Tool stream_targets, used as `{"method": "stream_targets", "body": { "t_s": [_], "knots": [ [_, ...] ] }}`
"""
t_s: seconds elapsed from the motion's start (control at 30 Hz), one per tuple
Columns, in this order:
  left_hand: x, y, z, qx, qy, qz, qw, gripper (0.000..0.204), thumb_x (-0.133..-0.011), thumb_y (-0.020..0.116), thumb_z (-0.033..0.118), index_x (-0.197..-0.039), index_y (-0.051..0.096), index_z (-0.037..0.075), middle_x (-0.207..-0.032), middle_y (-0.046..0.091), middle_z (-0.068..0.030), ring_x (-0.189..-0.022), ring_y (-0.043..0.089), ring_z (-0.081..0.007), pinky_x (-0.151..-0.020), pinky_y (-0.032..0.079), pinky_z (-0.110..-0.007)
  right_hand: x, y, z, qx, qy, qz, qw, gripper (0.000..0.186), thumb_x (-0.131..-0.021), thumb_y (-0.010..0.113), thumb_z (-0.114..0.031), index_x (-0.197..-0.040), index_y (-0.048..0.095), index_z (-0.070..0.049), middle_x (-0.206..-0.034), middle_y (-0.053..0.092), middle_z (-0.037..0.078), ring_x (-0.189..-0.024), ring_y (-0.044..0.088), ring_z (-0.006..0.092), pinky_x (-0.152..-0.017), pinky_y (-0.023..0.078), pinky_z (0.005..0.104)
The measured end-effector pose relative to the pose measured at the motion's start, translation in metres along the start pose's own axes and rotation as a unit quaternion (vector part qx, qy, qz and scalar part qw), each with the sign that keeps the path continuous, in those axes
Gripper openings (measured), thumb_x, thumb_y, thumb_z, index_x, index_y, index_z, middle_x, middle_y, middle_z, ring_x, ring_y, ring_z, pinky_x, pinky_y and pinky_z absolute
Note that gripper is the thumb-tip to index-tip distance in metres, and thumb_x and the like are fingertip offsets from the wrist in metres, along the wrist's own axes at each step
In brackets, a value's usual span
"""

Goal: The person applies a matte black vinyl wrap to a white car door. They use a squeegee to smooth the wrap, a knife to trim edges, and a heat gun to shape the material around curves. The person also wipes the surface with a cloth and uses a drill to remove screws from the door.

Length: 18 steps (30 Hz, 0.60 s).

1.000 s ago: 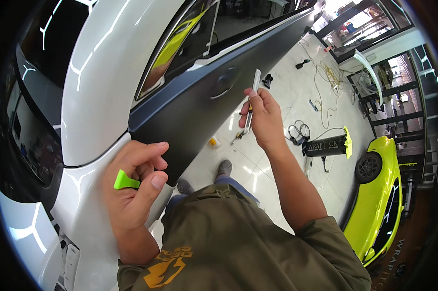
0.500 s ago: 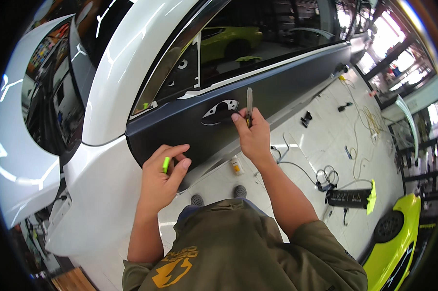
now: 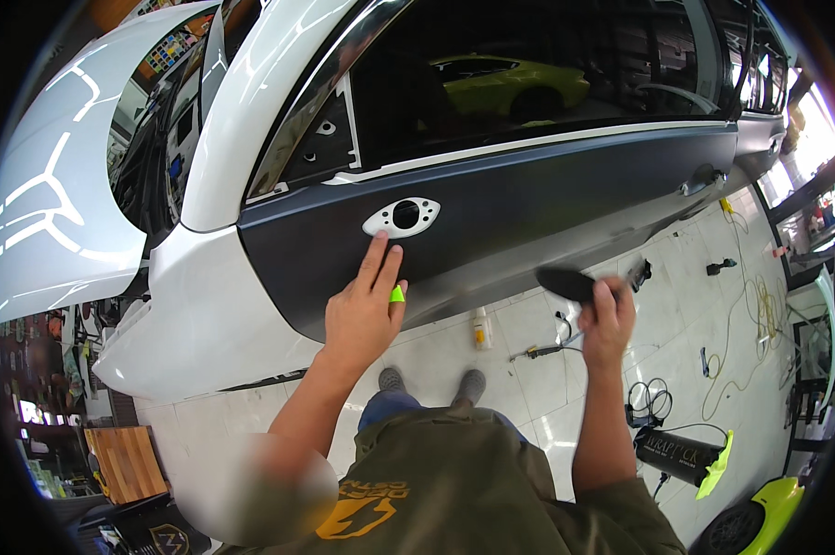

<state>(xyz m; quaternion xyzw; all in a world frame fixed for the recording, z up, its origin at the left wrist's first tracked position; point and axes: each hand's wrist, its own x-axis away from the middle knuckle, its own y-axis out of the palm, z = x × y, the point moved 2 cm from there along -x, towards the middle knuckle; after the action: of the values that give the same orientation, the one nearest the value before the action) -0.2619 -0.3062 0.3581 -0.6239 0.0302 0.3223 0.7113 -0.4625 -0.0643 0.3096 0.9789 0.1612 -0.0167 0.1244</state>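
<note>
The two hands are apart; the left hand (image 3: 357,313) is opened out, its extended fingertips at the lower edge of a white oval area (image 3: 374,224) on a matte dark door panel (image 3: 547,199); a lime-green piece (image 3: 397,294) sits at one finger of this hand. The right hand (image 3: 606,319) is closed on one end of a dark oval piece (image 3: 564,284); the piece points leftward, in view over the panel's lower edge; motion blur hides the exact grip, and whether this hand holds anything else cannot be told. The white oval area surrounds a dark round opening (image 3: 405,215), with small holes at both ends; a window (image 3: 547,83) lies above the panel; a white fender (image 3: 200,314) adjoins it at the left. A bottle (image 3: 481,331) stands on the tiled floor (image 3: 538,407); a black cylinder (image 3: 674,453) lies farther right.
</note>
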Motion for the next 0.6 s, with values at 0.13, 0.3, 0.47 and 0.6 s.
{"method": "stream_targets", "body": {
  "t_s": [0.13, 0.3, 0.47, 0.6],
  "knots": [
    [-0.009, -0.003, -0.016, -0.019, 0.035, 0.131, 0.991, 0.034, -0.083, 0.066, 0.012, -0.116, 0.059, 0.005, -0.116, 0.059, -0.0104, -0.071, 0.067, -0.0257, -0.057, 0.055, -0.032, 0.045, -0.157, 0.061, 0.363, 0.028, 0.085, 0.927, 0.019, -0.089, 0.061, -0.017, -0.085, 0.057, 0.001, -0.067, 0.048, 0.002, -0.062, 0.041, 0.0118, -0.055, 0.037, 0.0295],
    [-0.053, -0.014, -0.031, -0.085, 0.021, 0.108, 0.99, 0.028, -0.08, 0.074, 0.027, -0.086, 0.055, 0.007, -0.084, 0.053, -0.0068, -0.062, 0.061, -0.0243, -0.05, 0.049, -0.033, 0.202, -0.348, 0.144, 0.674, 0.152, 0.085, 0.718, 0.025, -0.079, 0.062, -0.012, -0.093, 0.058, 0.007, -0.081, 0.062, 0.027, -0.08, 0.061, 0.0465, -0.07, 0.047, 0.0516],
    [-0.069, -0.016, -0.027, -0.134, 0.02, 0.11, 0.985, 0.028, -0.076, 0.073, 0.026, -0.087, 0.053, 0.01, -0.084, 0.054, -0.006, -0.065, 0.064, -0.0211, -0.052, 0.051, -0.031, 0.353, -0.418, 0.178, 0.599, 0.331, 0.262, 0.681, 0.028, -0.086, 0.054, -0.019, -0.084, 0.059, 0.008, -0.084, 0.063, 0.029, -0.079, 0.06, 0.0461, -0.073, 0.046, 0.0513],
    [-0.064, -0.011, -0.021, -0.075, -0.019, 0.133, 0.988, 0.028, -0.08, 0.072, 0.028, -0.087, 0.054, 0.008, -0.083, 0.053, -0.0074, -0.064, 0.063, -0.0258, -0.051, 0.05, -0.035, 0.337, -0.348, 0.161, 0.656, 0.254, 0.105, 0.702, 0.026, -0.093, 0.05, -0.021, -0.094, 0.06, 0.004, -0.082, 0.066, 0.023, -0.076, 0.064, 0.0399, -0.068, 0.05, 0.0468]
  ]
}}
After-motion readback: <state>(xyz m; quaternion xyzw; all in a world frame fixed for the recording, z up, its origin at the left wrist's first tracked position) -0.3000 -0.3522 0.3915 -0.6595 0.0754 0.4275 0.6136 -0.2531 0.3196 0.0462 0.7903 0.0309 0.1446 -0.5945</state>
